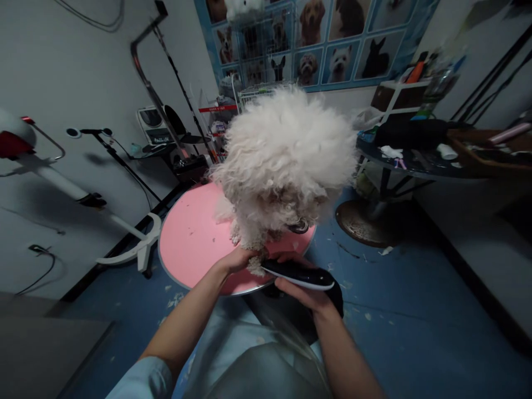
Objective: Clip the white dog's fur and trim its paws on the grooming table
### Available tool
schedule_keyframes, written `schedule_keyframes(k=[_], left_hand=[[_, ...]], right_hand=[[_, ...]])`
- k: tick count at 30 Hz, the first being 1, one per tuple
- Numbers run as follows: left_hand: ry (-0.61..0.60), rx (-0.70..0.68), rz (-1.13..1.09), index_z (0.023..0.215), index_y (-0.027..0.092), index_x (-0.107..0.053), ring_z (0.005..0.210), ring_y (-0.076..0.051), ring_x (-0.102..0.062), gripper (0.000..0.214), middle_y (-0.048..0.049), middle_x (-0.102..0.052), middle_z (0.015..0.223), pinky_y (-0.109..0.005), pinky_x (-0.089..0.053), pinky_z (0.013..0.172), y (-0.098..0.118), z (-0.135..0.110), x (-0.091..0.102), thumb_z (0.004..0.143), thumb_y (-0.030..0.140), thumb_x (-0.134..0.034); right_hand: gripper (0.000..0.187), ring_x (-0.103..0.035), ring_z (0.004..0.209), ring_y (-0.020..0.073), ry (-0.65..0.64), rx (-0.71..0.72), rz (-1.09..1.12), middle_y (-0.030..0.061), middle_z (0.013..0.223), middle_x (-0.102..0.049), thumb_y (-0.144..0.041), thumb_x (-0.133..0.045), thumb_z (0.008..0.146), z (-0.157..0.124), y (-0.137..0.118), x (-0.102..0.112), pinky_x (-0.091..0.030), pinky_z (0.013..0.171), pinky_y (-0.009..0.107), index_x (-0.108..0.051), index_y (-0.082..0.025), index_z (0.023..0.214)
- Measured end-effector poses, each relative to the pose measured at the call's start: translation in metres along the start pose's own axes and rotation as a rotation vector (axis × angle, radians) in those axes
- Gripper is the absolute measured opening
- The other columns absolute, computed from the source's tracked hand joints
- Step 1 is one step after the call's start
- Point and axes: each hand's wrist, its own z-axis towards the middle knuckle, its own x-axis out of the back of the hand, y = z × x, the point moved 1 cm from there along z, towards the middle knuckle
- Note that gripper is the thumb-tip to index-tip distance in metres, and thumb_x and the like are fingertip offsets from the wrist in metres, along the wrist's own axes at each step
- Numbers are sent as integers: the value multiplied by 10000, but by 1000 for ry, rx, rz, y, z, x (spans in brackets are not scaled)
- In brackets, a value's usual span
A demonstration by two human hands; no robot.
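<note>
A fluffy white dog (286, 160) stands on a round pink grooming table (191, 244), facing me. My left hand (239, 259) is closed around the dog's front paw (256, 265) at the table's near edge. A black and white electric clipper (301, 275) is gripped in my right hand (303, 291), its head pointing left at that paw. The clipper tip touches or nearly touches the paw fur.
A white stand dryer (83, 194) on a wheeled base stands at left. A dark side table (424, 163) with tools and bottles is at right. A wire crate (257, 94) and dog posters are behind. Fur clippings lie on the blue floor (415, 310).
</note>
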Motion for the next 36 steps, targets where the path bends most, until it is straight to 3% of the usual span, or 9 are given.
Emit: schedule_keyframes(k=[6,10,12,14,17,22,26,31,36], left_hand=[[1,-13,19,734,151,-698,694,-167,-599,141,-24,-699,749,-268,-459,659,-2,3,2,626,239,-678],[43,0,60,696,148,-671,631,-160,-585,138,-19,-680,693,-271,-457,606,0,1,4,605,250,-690],[23,44,33,677,146,-664,578,-160,-579,130,-21,-665,640,-274,-453,564,0,-2,2,607,256,-668],[25,72,-2,648,147,-656,538,-157,-573,125,-22,-650,596,-272,-447,533,0,-4,-1,604,263,-653],[46,68,-53,626,145,-646,528,-155,-578,134,-28,-650,582,-267,-443,524,-1,-4,-4,593,273,-665],[38,85,-116,598,133,-631,510,-160,-581,179,-38,-641,558,-272,-443,521,-3,-2,-4,559,295,-695],[48,107,-140,615,135,-611,499,-150,-575,182,-36,-639,567,-263,-433,511,-2,-1,-5,580,290,-700],[56,124,-157,559,149,-551,421,-126,-514,167,3,-548,471,-254,-394,456,3,-3,-7,559,255,-680],[47,129,-163,554,150,-560,437,-119,-506,157,-7,-559,497,-257,-393,467,5,-3,-9,511,263,-660]], right_hand=[[269,-612,1079,200,22,8,-47,24,1122,-655,-235,-732,723,-7,2,-15,-461,980,373,-622,-261,966],[320,-650,950,207,-229,-43,10,49,1031,-678,-270,-786,661,3,5,-4,-514,841,343,-643,-215,942],[338,-656,826,189,-282,-117,99,38,907,-691,-293,-797,648,6,12,3,-527,728,311,-636,-203,931],[320,-645,778,162,-131,-113,227,3,855,-684,-294,-792,657,8,21,7,-525,706,290,-603,-228,906],[311,-642,887,168,149,24,345,-19,963,-669,-301,-780,660,8,32,5,-530,820,327,-564,-266,881],[391,-648,953,222,47,-22,350,4,996,-663,-267,-790,627,6,39,-5,-533,868,403,-538,-276,926],[382,-652,947,221,108,6,367,6,1026,-664,-287,-772,653,6,39,0,-527,874,414,-516,-280,935],[414,-652,950,227,31,-20,368,21,985,-678,-324,-796,623,7,39,4,-513,874,390,-514,-263,920],[413,-645,982,241,5,10,399,41,1045,-663,-342,-781,642,9,38,1,-523,844,393,-487,-267,922]])
